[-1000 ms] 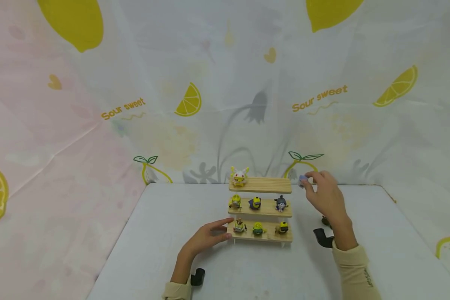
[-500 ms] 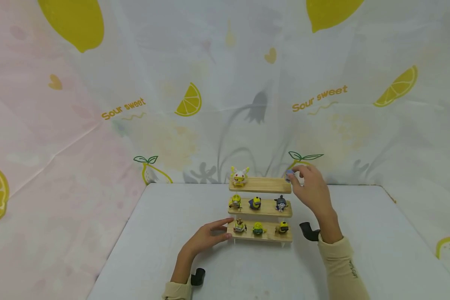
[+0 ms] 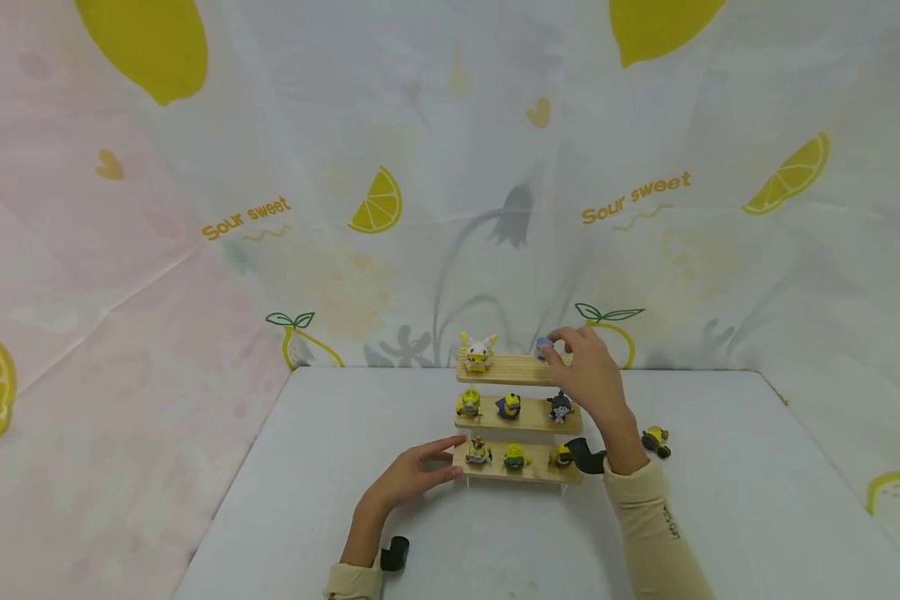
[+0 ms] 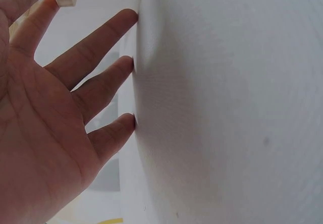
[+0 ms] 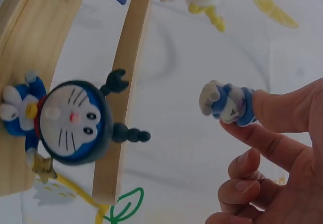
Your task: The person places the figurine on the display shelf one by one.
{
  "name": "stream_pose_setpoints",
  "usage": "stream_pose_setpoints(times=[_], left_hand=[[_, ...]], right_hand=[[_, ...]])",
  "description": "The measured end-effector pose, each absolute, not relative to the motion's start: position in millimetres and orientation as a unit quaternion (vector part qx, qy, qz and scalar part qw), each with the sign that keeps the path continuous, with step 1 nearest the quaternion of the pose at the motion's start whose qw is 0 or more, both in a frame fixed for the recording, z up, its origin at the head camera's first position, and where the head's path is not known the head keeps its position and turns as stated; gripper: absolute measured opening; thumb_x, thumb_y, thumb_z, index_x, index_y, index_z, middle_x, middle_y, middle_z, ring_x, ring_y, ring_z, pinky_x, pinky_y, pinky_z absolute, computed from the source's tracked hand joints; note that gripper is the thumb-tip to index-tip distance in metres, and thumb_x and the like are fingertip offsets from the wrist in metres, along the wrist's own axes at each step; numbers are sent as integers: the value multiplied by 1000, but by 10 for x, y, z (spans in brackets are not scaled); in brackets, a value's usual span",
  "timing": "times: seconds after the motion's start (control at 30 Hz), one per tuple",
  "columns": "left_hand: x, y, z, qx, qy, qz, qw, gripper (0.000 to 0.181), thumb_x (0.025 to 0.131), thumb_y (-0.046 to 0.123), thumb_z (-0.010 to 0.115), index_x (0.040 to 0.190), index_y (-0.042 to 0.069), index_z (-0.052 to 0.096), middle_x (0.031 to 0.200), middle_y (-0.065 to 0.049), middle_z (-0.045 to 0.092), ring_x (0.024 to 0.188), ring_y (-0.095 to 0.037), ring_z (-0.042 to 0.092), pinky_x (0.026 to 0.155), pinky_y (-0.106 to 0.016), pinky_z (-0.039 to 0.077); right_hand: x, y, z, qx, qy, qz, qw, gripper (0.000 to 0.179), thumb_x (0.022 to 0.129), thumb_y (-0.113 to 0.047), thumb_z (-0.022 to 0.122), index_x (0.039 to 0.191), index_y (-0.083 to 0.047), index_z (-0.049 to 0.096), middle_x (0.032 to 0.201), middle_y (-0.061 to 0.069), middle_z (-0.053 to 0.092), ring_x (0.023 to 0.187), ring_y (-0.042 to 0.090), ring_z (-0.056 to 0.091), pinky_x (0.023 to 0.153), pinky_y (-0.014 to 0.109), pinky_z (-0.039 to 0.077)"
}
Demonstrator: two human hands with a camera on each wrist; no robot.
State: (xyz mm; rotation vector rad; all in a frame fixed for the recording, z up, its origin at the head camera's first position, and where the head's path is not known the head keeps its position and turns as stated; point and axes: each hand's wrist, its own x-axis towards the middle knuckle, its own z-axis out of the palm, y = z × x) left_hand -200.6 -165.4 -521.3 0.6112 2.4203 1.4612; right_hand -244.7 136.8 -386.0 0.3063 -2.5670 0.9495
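A three-tier wooden display stand (image 3: 512, 368) holds several small toy figurines. My right hand (image 3: 591, 379) pinches a small blue-and-white figurine (image 5: 229, 103) between thumb and index finger, over the right part of the top tier. The other fingers of that hand curl toward the palm. At the top tier's left end sits a white figurine with yellow ears (image 3: 477, 354). A blue cat figurine with a dark hood (image 5: 73, 120) stands on the middle tier. My left hand (image 3: 418, 473) touches the bottom tier's left end, its fingers (image 4: 108, 35) spread and straight, three tips on the white tabletop.
Yellow figurines, among them a green-and-yellow one (image 3: 516, 456), line the bottom tier. Another yellow-and-dark figurine (image 3: 654, 439) lies on the table (image 3: 735, 500) to the right of my right forearm. A lemon-print cloth (image 3: 450, 275) hangs behind the table.
My right hand has carried the blue-and-white figurine leftward, from beside the stand to over the top tier. The figurine on the table at right has come into view. My left hand stays put.
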Motion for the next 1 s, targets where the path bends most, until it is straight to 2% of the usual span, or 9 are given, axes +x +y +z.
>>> stream_pose_setpoints(times=[0.17, 0.3, 0.57, 0.73, 0.93, 1.0], left_hand=[[-1912, -1628, -5021, 216, 822, 510, 129, 53, 95, 21, 69, 144, 12, 53, 142, -4, 54, 120, -31, 57, 101, -62, 36], [-1880, -1628, -4944, 228, 822, 507, 120, 52, 95, 19, 68, 144, 9, 52, 142, -7, 54, 119, -33, 58, 99, -64, 38], [-1876, -1623, -4913, 220, 814, 521, 130, 52, 96, 18, 68, 145, 11, 52, 143, -7, 53, 121, -34, 56, 101, -64, 35], [-1880, -1625, -4881, 221, 818, 514, 135, 53, 95, 19, 68, 145, 11, 52, 143, -8, 53, 122, -33, 56, 102, -63, 35], [-2036, -1687, -5219, 215, 831, 495, 131, 54, 94, 35, 69, 145, 29, 52, 143, 8, 53, 121, -22, 57, 102, -57, 38], [-2058, -1697, -5274, 214, 833, 493, 131, 55, 93, 38, 69, 145, 31, 52, 143, 9, 53, 121, -20, 57, 102, -56, 39]], right_hand=[[-2468, 1257, -3885, 101, -921, 331, 180, 29, 97, -30, 64, 116, -8, 70, 107, 18, 60, 87, 30, 55, 64, 44, 46], [-2478, 1174, -3885, 83, -925, 328, 173, 28, 96, -34, 65, 112, -11, 71, 96, 16, 57, 80, 29, 52, 56, 40, 42], [-2524, 1068, -3933, 38, -938, 318, 133, 34, 96, -43, 61, 111, -13, 70, 90, 13, 55, 70, 26, 48, 46, 35, 37], [-2532, 991, -3910, 17, -945, 301, 124, 37, 96, -45, 60, 111, -13, 71, 100, 18, 61, 81, 34, 56, 52, 42, 44], [-2560, 888, -3887, -11, -950, 292, 111, 39, 97, -48, 57, 112, -15, 71, 104, 17, 61, 91, 37, 58, 67, 52, 48], [-2569, 867, -3897, -17, -950, 292, 110, 39, 97, -48, 57, 112, -15, 71, 104, 17, 60, 91, 37, 58, 69, 53, 47]])
